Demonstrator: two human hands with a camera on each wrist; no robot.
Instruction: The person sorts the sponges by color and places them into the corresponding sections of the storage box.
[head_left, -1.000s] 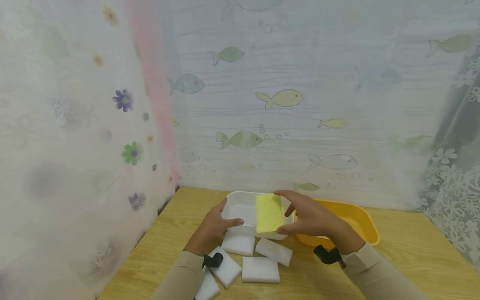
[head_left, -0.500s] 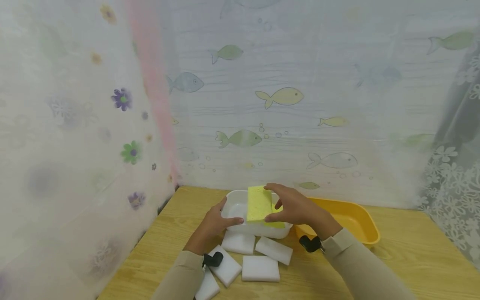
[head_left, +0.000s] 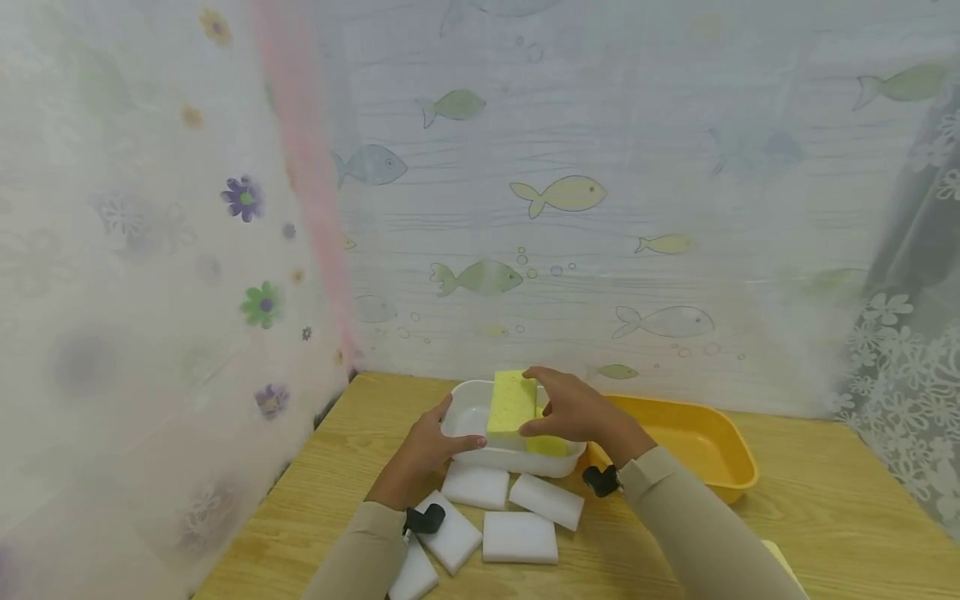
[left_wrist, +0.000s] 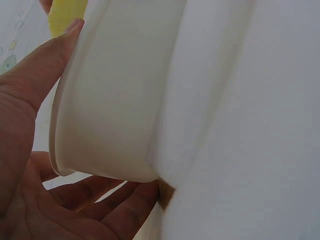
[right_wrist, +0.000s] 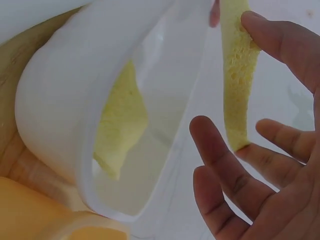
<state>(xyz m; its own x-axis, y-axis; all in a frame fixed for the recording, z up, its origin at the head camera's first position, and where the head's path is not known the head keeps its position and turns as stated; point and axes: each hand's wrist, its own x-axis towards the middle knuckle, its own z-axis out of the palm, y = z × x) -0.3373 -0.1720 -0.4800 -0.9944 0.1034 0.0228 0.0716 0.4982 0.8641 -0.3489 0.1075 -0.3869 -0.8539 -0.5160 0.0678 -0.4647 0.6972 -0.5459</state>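
My right hand pinches a yellow sponge between thumb and fingers, above the white basin. In the right wrist view this sponge shows its porous edge, and two fingers stick out free of it. A second yellow sponge lies inside the basin at its right end. My left hand holds the basin's left end, thumb along the rim and fingers round the outer wall, as the left wrist view shows. Part of the basin's inside is hidden behind the held sponge.
Several white sponge blocks lie on the wooden table in front of the basin. An orange tub stands to the right, partly behind my right forearm. A yellow corner of something shows beside my right sleeve. Patterned curtains hang behind.
My right hand has carried the yellow sponge left and slightly up over the basin, uncovering the second sponge inside. A yellow corner now shows beside the right sleeve. My left hand has stayed put.
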